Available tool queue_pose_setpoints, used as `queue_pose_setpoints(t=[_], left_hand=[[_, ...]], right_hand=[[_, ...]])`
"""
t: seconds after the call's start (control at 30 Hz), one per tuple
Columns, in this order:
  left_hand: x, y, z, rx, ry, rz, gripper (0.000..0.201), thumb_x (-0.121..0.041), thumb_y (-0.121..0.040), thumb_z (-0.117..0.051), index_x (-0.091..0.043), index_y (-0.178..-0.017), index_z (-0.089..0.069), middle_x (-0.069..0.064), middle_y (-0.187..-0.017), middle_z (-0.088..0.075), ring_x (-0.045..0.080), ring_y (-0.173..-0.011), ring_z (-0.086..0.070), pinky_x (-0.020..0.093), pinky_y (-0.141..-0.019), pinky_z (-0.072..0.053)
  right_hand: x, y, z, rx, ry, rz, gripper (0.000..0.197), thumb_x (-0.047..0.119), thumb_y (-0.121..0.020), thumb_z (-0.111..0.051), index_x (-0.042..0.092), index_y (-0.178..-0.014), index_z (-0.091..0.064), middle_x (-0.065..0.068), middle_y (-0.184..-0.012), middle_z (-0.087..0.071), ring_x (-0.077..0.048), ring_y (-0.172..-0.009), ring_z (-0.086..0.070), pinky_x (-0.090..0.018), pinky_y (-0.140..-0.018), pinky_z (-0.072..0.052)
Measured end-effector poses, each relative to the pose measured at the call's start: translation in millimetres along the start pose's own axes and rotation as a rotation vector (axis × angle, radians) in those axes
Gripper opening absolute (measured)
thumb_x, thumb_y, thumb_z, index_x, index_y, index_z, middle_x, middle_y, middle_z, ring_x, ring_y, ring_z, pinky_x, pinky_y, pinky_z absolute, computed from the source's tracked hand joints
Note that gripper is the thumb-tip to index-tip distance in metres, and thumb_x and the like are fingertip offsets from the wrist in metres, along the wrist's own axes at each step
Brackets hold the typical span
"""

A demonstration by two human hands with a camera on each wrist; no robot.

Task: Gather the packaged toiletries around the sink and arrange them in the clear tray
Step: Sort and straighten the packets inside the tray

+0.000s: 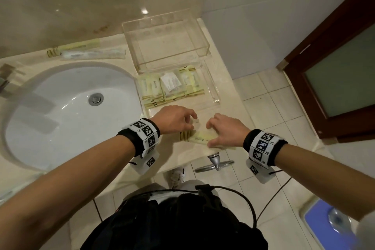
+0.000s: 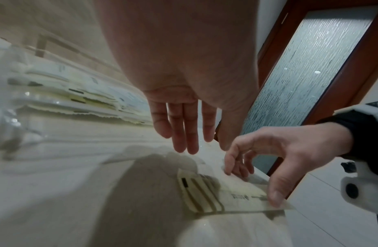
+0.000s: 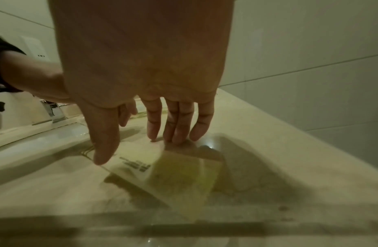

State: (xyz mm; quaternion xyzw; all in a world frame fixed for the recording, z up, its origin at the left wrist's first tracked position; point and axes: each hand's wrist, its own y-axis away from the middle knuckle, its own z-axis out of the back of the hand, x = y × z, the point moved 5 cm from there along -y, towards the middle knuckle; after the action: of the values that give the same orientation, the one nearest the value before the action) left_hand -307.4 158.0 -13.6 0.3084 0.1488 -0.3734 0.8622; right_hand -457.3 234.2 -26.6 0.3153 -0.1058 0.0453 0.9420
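Item, frame centre: flat yellow packet [image 1: 199, 138] on counter; your right hand [image 1: 225, 131] pinned it with thumb and spread fingertips, probably to lift its edge. Left hand [image 1: 175, 118] hovered, fingers loose. Clear tray [image 1: 213, 91], above it, partly stocked.

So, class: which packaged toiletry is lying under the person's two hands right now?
The yellow striped packet on the counter edge, outside the clear tray; the others lie inside it or behind the sink.
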Motion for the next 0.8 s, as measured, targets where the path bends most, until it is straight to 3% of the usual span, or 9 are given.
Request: queue_pose_setpoints(t=[0.13,0.27,0.37,0.47,0.57,0.7,0.8], left_hand=[[-1,-1,0,-0.016,0.06,0.018,0.038,-0.038,-0.088,-0.061,-0.027,-0.124,-0.059,-0.015,-0.096,-0.063,0.009,-0.089,-0.057,0.034,-0.08,-0.049],[0,0,0,-0.02,0.069,0.02,0.037,-0.036,-0.088,-0.061,-0.026,-0.125,-0.059,-0.016,-0.093,-0.061,0.009,-0.087,-0.056,0.033,-0.078,-0.049],[1,1,0,-0.007,0.083,0.022,0.039,-0.036,-0.088,-0.062,-0.028,-0.125,-0.059,-0.015,-0.102,-0.064,0.008,-0.088,-0.055,0.032,-0.078,-0.048],[2,2,0,0.019,0.102,0.015,0.043,-0.035,-0.086,-0.065,-0.03,-0.128,-0.056,-0.014,-0.113,-0.064,0.007,-0.089,-0.053,0.032,-0.081,-0.047],[2,3,3,0.066,0.099,0.006,0.044,-0.038,-0.086,-0.065,-0.031,-0.129,-0.056,-0.015,-0.112,-0.064,0.008,-0.092,-0.055,0.033,-0.083,-0.047],[8,3,11,0.101,0.124,0.04,0.03,-0.037,-0.087,-0.064,-0.03,-0.116,-0.067,-0.012,-0.097,-0.068,0.011,-0.092,-0.06,0.031,-0.081,-0.048],[17,5,26,0.002,0.212,0.106,0.016,-0.03,-0.087,-0.066,-0.026,-0.099,-0.075,-0.007,-0.089,-0.072,0.014,-0.085,-0.063,0.029,-0.075,-0.047]], right_hand=[[5,-1,-4,-0.021,0.021,-0.004,0.06,0.053,-0.076,-0.07,0.024,-0.124,-0.049,0.006,-0.115,-0.047,-0.011,-0.098,-0.046,-0.027,-0.075,-0.037],[8,-5,-6,-0.021,0.015,-0.015,0.044,0.046,-0.077,-0.071,0.024,-0.111,-0.054,0.006,-0.109,-0.046,-0.014,-0.098,-0.047,-0.028,-0.074,-0.037],[10,-5,-5,-0.025,-0.021,-0.019,0.033,0.038,-0.078,-0.07,0.026,-0.1,-0.049,0.009,-0.099,-0.044,-0.013,-0.09,-0.045,-0.028,-0.07,-0.034],[8,-7,-7,-0.005,-0.132,-0.033,0.026,0.026,-0.081,-0.066,0.029,-0.09,-0.042,0.01,-0.085,-0.05,-0.017,-0.08,-0.05,-0.028,-0.062,-0.033],[7,-6,-3,0.006,-0.323,-0.019,0.026,0.018,-0.08,-0.067,0.03,-0.087,-0.045,0.01,-0.08,-0.054,-0.015,-0.076,-0.052,-0.028,-0.065,-0.04],[9,-5,21,-0.047,-0.501,0.031,0.023,0.011,-0.079,-0.069,0.026,-0.089,-0.055,0.008,-0.083,-0.057,-0.013,-0.077,-0.055,-0.031,-0.075,-0.047],[13,-13,46,-0.118,-0.576,0.062,0.022,0.007,-0.079,-0.068,0.024,-0.091,-0.06,0.007,-0.083,-0.059,-0.01,-0.075,-0.055,-0.03,-0.076,-0.049]])
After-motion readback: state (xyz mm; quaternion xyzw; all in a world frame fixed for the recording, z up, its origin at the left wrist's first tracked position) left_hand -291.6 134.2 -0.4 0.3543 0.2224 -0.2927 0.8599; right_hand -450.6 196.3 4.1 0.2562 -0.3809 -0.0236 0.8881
